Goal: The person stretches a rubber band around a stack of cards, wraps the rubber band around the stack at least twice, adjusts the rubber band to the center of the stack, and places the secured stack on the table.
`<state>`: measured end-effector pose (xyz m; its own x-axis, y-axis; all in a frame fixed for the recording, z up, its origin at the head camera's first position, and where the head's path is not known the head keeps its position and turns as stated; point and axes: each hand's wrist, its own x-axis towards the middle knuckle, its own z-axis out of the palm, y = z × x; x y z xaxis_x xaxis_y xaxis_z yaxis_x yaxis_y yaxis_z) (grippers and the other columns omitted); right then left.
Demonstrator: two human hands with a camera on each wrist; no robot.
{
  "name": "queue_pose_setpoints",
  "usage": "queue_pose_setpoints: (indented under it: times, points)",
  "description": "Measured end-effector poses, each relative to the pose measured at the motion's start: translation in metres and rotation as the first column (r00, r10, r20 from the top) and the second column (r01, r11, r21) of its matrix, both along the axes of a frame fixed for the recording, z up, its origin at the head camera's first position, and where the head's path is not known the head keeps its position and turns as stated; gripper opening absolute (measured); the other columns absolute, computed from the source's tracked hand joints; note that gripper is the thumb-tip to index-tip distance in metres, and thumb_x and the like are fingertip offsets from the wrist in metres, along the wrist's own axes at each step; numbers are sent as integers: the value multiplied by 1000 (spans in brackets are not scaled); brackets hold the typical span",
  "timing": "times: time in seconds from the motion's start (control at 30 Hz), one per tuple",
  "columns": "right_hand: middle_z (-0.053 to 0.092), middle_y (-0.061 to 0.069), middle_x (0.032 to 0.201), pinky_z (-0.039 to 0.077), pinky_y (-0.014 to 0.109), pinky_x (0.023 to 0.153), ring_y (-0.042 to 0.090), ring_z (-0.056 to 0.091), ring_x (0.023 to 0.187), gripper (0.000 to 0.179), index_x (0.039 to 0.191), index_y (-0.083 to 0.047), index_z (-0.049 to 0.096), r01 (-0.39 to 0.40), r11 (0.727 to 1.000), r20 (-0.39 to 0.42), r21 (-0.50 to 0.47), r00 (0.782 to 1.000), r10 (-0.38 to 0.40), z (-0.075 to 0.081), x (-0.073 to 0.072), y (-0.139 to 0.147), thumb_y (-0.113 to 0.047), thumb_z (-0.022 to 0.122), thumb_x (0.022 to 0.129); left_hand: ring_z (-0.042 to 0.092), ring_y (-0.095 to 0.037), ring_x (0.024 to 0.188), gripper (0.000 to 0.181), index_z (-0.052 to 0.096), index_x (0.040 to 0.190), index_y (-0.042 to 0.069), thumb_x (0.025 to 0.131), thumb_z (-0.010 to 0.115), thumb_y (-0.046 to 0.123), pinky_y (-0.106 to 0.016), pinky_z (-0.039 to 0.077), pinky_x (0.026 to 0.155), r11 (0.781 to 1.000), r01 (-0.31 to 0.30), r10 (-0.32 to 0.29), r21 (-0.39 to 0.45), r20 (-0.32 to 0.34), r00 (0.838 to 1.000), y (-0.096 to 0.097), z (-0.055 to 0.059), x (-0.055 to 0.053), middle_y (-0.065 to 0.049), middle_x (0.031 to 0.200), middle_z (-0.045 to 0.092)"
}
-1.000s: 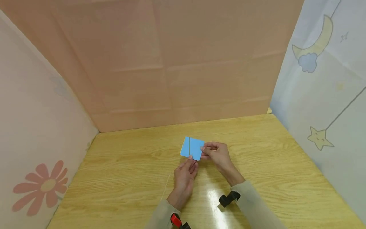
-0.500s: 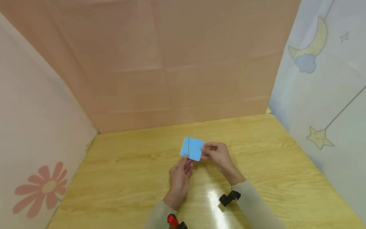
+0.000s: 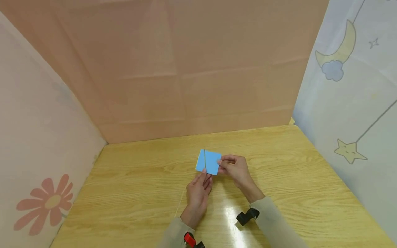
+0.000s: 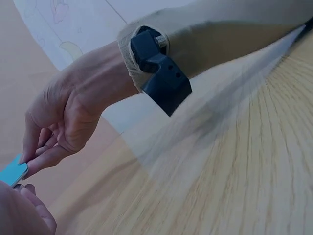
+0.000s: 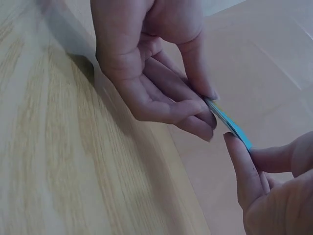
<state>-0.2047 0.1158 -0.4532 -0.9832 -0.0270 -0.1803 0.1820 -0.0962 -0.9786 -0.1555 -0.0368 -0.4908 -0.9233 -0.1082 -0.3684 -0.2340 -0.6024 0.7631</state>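
A thin stack of blue square cards with rounded corners [image 3: 212, 162] is held above the table, a narrow olive-brown band running across it left of centre. My left hand [image 3: 197, 194] pinches its near edge, thumb on top at the band's end and fingers beneath. On the right side, my right hand [image 3: 237, 168] grips the stack's edge between thumb and fingers. Seen nearly edge-on in the right wrist view, the stack [image 5: 239, 135] shows thin layers between both hands. Only a corner of the blue stack [image 4: 13, 171] appears in the left wrist view.
The wood-grain table [image 3: 139, 193] extends around both hands. A peach cloth backdrop [image 3: 186, 86] rises at its far edge. Pale patterned sheets flank it, a flower [image 3: 51, 203] on the left and a star [image 3: 350, 151] on the right. Black cameras [image 3: 248, 216] sit on the wrists.
My left thumb has slid left along the stack's near edge, then partly back right to the band. The right hand keeps its grip, and the stack stays nearly in place.
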Motion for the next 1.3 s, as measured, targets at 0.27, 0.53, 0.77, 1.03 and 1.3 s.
queue_pose_setpoints:
  times: [0.27,0.53,0.77,1.03,1.3]
  points:
    - [68,10,91,66,28,73,15,73,71,26,120,14,67,30,999,-13,18,999,-29,0,3,-5,0,70,99,73,-9,98,41,64,134,-6,105,67,23,-19,59,86,998,20,-19,61,-9,1000,6,1,3,-3,105,81]
    - [68,6,86,64,23,68,13,73,71,28,122,14,65,-14,1000,-5,12,1000,14,-3,1,-4,1,70,99,77,-12,99,39,66,132,-7,105,67,21,-17,59,82,998,34,-34,50,-7,999,10,-1,4,-6,105,82]
    - [70,3,86,65,24,72,11,73,74,35,128,17,59,-90,994,15,-58,996,91,-4,0,4,-1,68,100,78,-12,99,41,69,129,-6,104,70,25,-19,61,84,996,87,-87,-8,-9,996,4,-2,4,-6,105,82]
    - [71,2,86,65,25,74,11,73,75,32,127,18,59,-130,990,4,-56,991,130,-4,-5,14,0,66,101,76,-21,112,58,60,138,-6,103,69,40,-27,63,92,945,285,-295,-164,-45,954,-33,0,-3,-14,119,77]
    - [73,3,88,66,27,75,13,75,76,31,126,18,61,-218,976,-20,-18,976,217,-3,-3,16,0,66,101,75,-13,95,48,63,136,-8,104,69,27,-31,63,93,923,268,-290,-275,-42,956,-63,5,-19,-3,104,76]
